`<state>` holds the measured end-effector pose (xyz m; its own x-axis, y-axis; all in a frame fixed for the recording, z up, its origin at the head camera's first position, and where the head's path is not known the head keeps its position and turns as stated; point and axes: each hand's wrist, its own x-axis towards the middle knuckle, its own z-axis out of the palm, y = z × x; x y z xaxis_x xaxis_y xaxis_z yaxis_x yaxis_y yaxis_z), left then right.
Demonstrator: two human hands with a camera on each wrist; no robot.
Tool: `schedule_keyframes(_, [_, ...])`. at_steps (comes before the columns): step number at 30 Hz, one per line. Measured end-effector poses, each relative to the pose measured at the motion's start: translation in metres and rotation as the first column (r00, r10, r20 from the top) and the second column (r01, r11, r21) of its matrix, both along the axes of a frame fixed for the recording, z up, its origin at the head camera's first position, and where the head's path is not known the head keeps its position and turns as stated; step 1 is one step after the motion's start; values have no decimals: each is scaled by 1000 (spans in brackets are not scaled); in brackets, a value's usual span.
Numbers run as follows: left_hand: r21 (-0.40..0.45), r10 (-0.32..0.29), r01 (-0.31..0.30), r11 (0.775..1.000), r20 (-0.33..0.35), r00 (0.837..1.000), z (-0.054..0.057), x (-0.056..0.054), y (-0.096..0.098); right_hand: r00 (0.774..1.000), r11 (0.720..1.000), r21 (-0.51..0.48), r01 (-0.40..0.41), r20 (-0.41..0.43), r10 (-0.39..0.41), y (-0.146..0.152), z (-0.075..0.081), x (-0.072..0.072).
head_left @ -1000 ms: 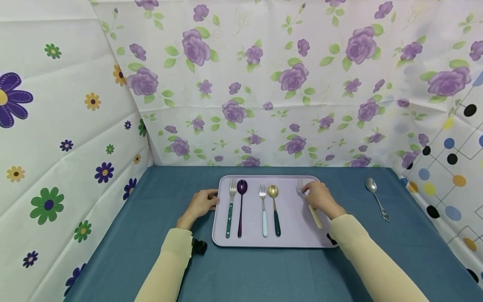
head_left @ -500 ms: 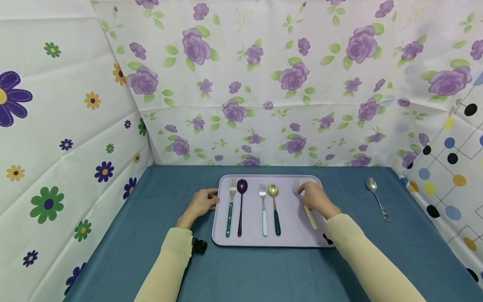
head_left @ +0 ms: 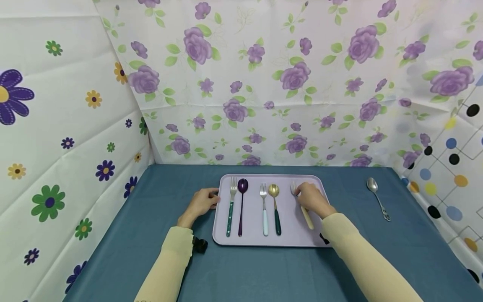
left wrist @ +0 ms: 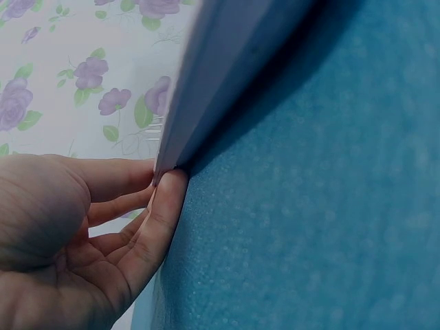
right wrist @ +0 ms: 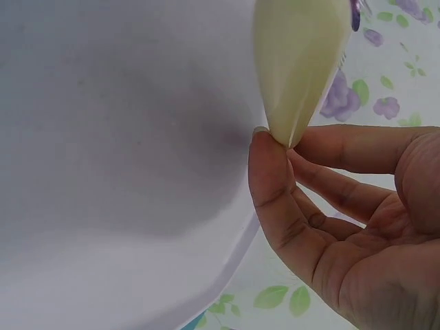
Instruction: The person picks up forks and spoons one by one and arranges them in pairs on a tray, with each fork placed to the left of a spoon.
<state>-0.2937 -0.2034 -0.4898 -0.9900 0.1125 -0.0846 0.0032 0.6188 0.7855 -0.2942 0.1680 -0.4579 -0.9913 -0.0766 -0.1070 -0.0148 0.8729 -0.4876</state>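
Note:
A pale lilac tray (head_left: 253, 226) lies on the table. My left hand (head_left: 200, 203) grips its left rim; the left wrist view shows the tray's edge (left wrist: 180, 130) between thumb and fingers. Over the tray's right part, my right hand (head_left: 313, 199) pinches a fork with a cream handle (head_left: 307, 219) near its neck, tines pointing away and slightly left. Close up in the right wrist view, the cream handle (right wrist: 299, 62) slants up from thumb and fingertip. Left of it lie a gold spoon with a dark green handle (head_left: 277, 220) and a fork with a pale blue handle (head_left: 265, 221).
At the tray's left lie a green-handled fork (head_left: 229, 218) and a purple spoon (head_left: 241, 205), side by side. An ornate silver spoon (head_left: 378, 199) rests on the blue tablecloth (head_left: 260, 272) to the right of the tray. Flowered cloth walls (head_left: 249, 138) stand behind and beside the table.
My right hand has shifted a little to the left across the tray, carrying the cream-handled fork along. My left hand has stayed at the left rim.

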Motion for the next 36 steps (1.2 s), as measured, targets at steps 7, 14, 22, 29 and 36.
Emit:
schedule_keyframes(7, [10, 2, -2, 1000, 1, 1000, 1, 0, 0, 1000, 1000, 11, -23, 19, 23, -1, -6, -4])
schedule_keyframes(14, [7, -1, 1, 1000, 0, 1000, 1, 1, 0, 999, 999, 28, -39, -14, 40, -3, -9, -4])
schedule_keyframes(22, [4, 0, 0, 1000, -3, 1000, 0, 1, 0, 999, 999, 24, -36, -12, 37, -5, -11, -3])
schedule_keyframes(29, [9, -3, 3, 1000, -1, 1000, 0, 1, -1, 998, 998, 38, -55, -38, 57, -4, -13, -4])
schedule_keyframes(36, [10, -3, 3, 1000, 1, 1000, -1, -1, -1, 997, 997, 49, -65, -42, 67, -4, -14, -2])
